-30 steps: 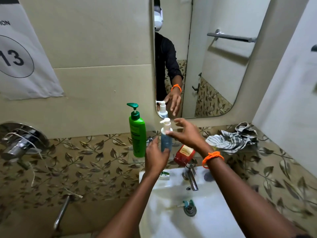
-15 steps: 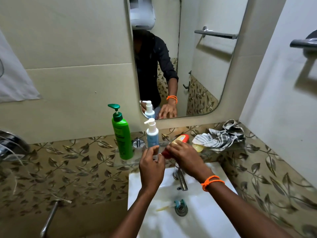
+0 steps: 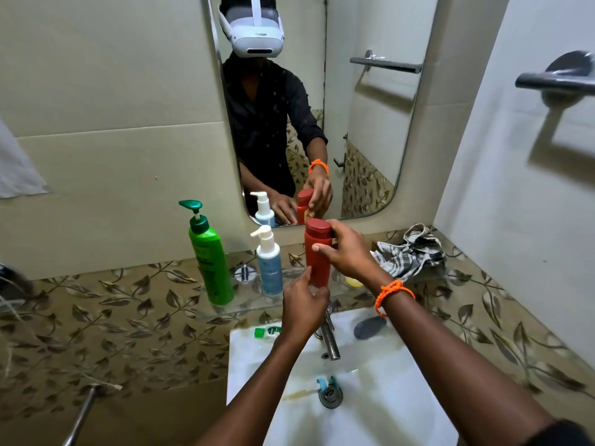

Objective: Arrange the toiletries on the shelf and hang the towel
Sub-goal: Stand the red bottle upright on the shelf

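Note:
On the clear glass shelf (image 3: 225,305) under the mirror stand a tall green pump bottle (image 3: 211,259) at the left and a pale blue pump bottle (image 3: 269,265) beside it. A red bottle (image 3: 318,252) stands upright just right of the blue one. My right hand (image 3: 349,251) grips its upper part, and my left hand (image 3: 302,305) touches its base with the fingertips. A crumpled checked towel (image 3: 410,251) lies at the shelf's right end. A small yellow item (image 3: 354,281) lies on the shelf behind my right wrist.
A towel bar (image 3: 560,80) juts from the right wall. Below the shelf is a white basin (image 3: 370,400) with a tap (image 3: 330,338), a small green tube (image 3: 267,332) on its rim and a dark soap (image 3: 369,327). A mirror (image 3: 322,107) hangs above.
The red bottle lay on its side on the shelf; my right hand has stood it upright next to the blue bottle. My left hand moved from the blue bottle to the red bottle's base.

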The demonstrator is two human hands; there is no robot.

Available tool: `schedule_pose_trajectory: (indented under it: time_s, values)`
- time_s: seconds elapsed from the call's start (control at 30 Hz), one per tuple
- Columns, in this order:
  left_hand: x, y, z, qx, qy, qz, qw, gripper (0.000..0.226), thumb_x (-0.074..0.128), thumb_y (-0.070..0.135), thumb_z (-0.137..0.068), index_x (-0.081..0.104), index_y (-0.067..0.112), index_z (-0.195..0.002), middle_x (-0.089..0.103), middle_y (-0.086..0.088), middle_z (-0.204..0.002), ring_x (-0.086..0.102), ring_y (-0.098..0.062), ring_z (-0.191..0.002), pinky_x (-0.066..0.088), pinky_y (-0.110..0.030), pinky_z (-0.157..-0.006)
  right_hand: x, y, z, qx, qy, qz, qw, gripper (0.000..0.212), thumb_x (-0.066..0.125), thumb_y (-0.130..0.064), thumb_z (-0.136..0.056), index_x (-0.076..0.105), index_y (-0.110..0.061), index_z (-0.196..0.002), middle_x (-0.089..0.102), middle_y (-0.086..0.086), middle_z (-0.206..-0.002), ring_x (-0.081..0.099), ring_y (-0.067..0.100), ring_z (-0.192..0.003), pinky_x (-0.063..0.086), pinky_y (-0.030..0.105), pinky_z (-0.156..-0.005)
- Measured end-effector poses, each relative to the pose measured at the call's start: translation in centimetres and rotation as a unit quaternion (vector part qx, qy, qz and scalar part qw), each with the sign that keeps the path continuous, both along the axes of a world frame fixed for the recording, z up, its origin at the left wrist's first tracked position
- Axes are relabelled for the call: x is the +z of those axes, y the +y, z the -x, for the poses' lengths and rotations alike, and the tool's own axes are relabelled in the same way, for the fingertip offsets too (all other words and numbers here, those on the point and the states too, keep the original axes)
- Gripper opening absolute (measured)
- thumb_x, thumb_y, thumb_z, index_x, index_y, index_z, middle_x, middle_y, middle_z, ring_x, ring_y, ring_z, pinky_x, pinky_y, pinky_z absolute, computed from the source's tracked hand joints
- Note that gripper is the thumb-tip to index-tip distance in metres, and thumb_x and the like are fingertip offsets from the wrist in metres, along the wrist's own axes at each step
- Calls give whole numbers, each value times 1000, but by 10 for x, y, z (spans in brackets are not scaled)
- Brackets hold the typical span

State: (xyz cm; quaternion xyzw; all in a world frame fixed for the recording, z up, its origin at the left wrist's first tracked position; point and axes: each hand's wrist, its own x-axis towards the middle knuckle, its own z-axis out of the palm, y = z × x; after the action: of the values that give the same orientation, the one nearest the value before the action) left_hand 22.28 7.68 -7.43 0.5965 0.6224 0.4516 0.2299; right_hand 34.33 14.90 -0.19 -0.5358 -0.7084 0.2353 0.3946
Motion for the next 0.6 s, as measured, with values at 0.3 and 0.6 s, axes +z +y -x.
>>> schedule_pose_trajectory:
  time_s: [0.3, 0.6]
  values:
    - [-11, -1, -8, 24, 3, -8, 1000, 63, 67, 17, -87, 50, 21, -148, 68, -4, -133, 64, -9, -104, 50, -24, -89, -34, -3, -57, 1, -163, 20, 986, 63, 85, -18, -71, 60, -24, -129, 67, 3, -124, 65, 24, -110, 56, 35, -90]
    - [-22, -5, -18, 34, -2, -1, 999, 61, 68, 16, -87, 53, 15, -146, 64, -7, -139, 62, -19, -123, 56, -39, -101, -75, -10, -78, 8, -464, -110, 879, 82, 63, 3, -81, 36, -31, -150, 38, 8, -156, 44, 34, -128, 45, 45, -95]
